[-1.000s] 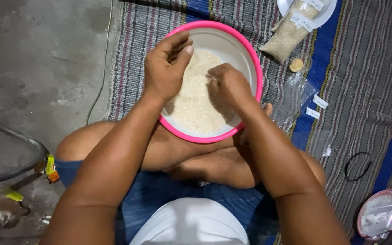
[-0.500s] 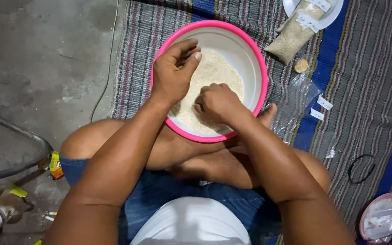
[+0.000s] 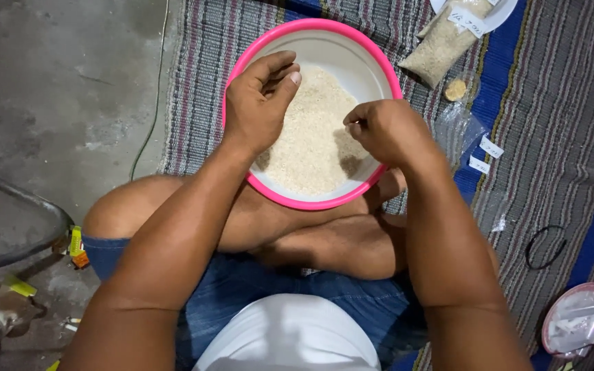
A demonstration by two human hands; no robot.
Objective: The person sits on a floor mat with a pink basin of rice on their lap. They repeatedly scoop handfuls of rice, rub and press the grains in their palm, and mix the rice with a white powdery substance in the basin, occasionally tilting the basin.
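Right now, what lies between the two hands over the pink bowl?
In the head view, only pale grain in the bowl lies between left hand and right hand.

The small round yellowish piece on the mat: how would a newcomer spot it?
Start at the pink-rimmed bowl of rice on the striped mat. Just right of its rim lies a clear bag of grain. The round yellowish piece sits below that bag, the only small disc there.
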